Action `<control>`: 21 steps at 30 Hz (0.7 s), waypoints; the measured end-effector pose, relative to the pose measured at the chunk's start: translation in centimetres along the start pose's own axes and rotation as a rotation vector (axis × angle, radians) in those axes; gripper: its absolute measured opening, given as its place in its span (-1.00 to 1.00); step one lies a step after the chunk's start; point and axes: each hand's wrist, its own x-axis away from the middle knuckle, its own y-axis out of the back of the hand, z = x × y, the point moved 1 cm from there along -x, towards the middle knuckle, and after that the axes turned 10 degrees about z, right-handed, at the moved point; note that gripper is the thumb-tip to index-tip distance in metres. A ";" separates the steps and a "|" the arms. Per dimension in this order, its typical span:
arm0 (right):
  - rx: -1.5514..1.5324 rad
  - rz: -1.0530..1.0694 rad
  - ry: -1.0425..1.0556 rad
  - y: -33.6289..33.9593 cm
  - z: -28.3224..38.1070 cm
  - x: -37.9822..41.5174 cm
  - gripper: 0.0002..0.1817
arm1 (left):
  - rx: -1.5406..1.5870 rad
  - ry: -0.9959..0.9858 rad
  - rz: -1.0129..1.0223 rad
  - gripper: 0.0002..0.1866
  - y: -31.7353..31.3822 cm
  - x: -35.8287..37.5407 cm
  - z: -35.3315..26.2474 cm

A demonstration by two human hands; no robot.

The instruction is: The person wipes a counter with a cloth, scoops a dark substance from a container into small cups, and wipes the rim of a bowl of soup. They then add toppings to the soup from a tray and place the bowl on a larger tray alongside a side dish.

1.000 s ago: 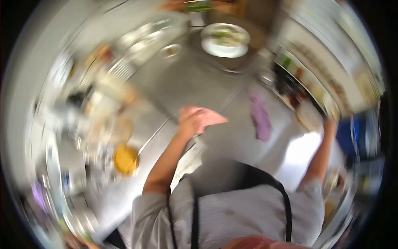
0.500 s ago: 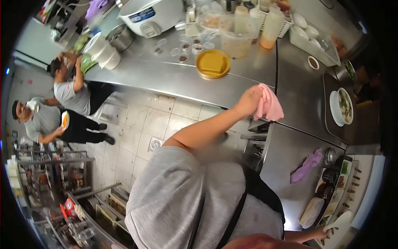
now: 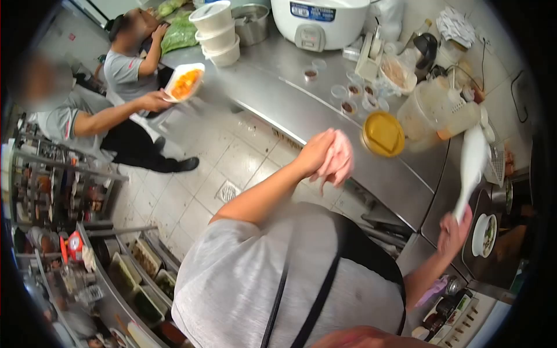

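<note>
My left hand (image 3: pixel 316 153) is closed around a crumpled pink cloth (image 3: pixel 337 159), in front of the steel counter's near edge. At the right, my right hand (image 3: pixel 454 234) grips the narrow handle of a white paddle-shaped spoon (image 3: pixel 474 153). Its broad end points up, in front of the bottles and tubs. A round tub with a yellow lid (image 3: pixel 383 134) stands on the counter between my hands. Beyond my right hand, a white bowl of food (image 3: pixel 484 235) rests on a dark tray.
On the steel counter (image 3: pixel 272 90) stand a white rice cooker (image 3: pixel 318 26), stacked white tubs (image 3: pixel 216 35) and several small sauce cups (image 3: pixel 348 107). A co-worker (image 3: pixel 81 119) at the left holds out a container of orange food (image 3: pixel 185 82); another person (image 3: pixel 130 61) stands behind.
My right hand has risen from the lower right with the white spoon. My left hand has drawn left with the cloth. The view has turned, and the co-worker with the orange food is nearer the counter.
</note>
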 end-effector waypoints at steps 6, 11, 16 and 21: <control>0.072 0.408 -0.042 -24.2 -4.2 -18.8 -0.54 | 0.000 0.184 0.020 -0.82 10.6 1.1 -5.7; 0.647 0.548 0.278 -39.9 -9.9 -31.3 -0.57 | 0.203 0.040 -0.282 -0.94 19.8 1.1 0.7; 0.985 0.575 0.401 -51.3 -15.5 -39.4 -0.59 | 0.085 0.078 -0.479 -0.85 25.4 2.2 0.6; 1.107 0.578 0.316 -57.0 -18.7 -43.1 -0.63 | -0.376 0.073 -0.566 -0.53 33.1 -1.3 1.7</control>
